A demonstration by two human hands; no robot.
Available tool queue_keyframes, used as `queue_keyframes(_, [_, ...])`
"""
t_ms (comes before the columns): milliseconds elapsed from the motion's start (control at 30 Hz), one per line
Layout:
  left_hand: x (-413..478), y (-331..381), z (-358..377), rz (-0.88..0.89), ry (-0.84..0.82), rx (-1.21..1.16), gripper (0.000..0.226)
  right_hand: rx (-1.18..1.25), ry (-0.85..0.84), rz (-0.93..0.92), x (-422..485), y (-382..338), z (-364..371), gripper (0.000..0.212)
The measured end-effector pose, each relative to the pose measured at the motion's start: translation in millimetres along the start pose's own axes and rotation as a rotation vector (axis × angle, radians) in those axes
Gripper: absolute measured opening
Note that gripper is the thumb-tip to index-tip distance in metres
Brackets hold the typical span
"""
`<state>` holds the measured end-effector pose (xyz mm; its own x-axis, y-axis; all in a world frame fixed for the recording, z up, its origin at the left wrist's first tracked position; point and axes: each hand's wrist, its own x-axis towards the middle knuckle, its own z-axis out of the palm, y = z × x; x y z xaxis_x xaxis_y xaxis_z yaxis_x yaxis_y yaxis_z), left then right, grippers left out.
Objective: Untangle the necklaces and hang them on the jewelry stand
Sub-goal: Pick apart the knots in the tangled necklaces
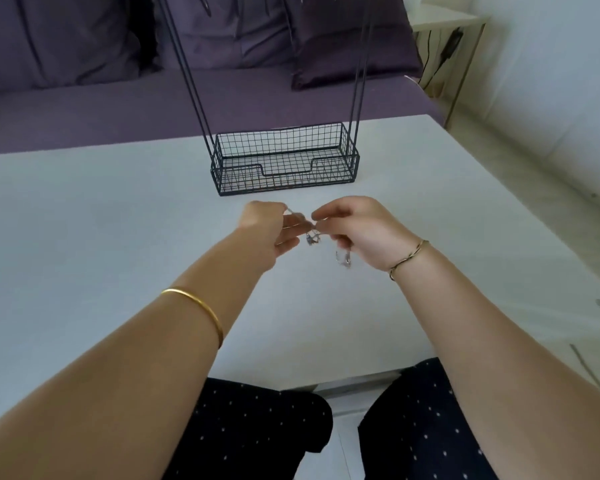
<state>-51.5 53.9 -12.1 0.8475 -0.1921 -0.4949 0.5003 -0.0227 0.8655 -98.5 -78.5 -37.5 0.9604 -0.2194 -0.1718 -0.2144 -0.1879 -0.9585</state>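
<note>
Evidently mid-untangling: left hand (pixel 269 233) and right hand (pixel 357 230) each pinched the knotted necklaces (pixel 313 239), held above the table (pixel 101 220) near the jewelry stand (pixel 284 164); hanging not yet begun.

A black wire stand (pixel 284 161) sits on a white table (pixel 84 220) before a purple sofa (pixel 84 46), the necklaces (pixel 314 239) are silvery, one bracelet (pixel 196 306) is gold, and the trousers (pixel 257 427) are black with white dots.
</note>
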Motion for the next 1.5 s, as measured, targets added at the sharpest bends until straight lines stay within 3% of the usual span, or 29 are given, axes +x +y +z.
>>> queue_keyframes(133, [6,4,-9,0.015,0.052,-0.058,0.019,-0.046,0.03,0.003,6,-5,8,0.017])
queue_keyframes(300, [9,10,-22,0.028,0.07,-0.022,0.016,-0.105,0.019,0.028,5,-1,10,0.008])
queue_keyframes(467, [13,15,-29,0.056,0.081,0.184,0.025,-0.216,0.068,0.059,5,3,1,0.01])
queue_keyframes(633, [19,18,-35,0.112,0.081,0.465,0.017,-0.201,0.152,0.048,5,4,-4,0.015])
queue_keyframes(767, [21,13,-41,0.093,-0.015,0.613,0.013,-0.103,0.252,0.046,9,3,-10,0.006])
queue_keyframes(900, [19,9,-45,0.066,-0.095,0.663,0.018,-0.056,0.317,0.087,13,4,-11,0.016])
queue_keyframes(1000, [21,7,-49,0.06,-0.134,0.704,0.027,-0.015,0.335,0.104,12,4,-12,0.004])
queue_keyframes(1100, [21,6,-51,0.057,-0.146,0.736,0.024,0.002,0.333,0.103,11,4,-13,0.018])
queue_keyframes(1267, [24,5,-52,-0.002,-0.189,0.763,0.019,0.108,0.337,0.136,11,0,-11,0.019])
queue_keyframes(1500, [26,5,-51,-0.014,-0.138,0.77,0.015,0.518,0.311,0.181,9,-7,-4,0.018])
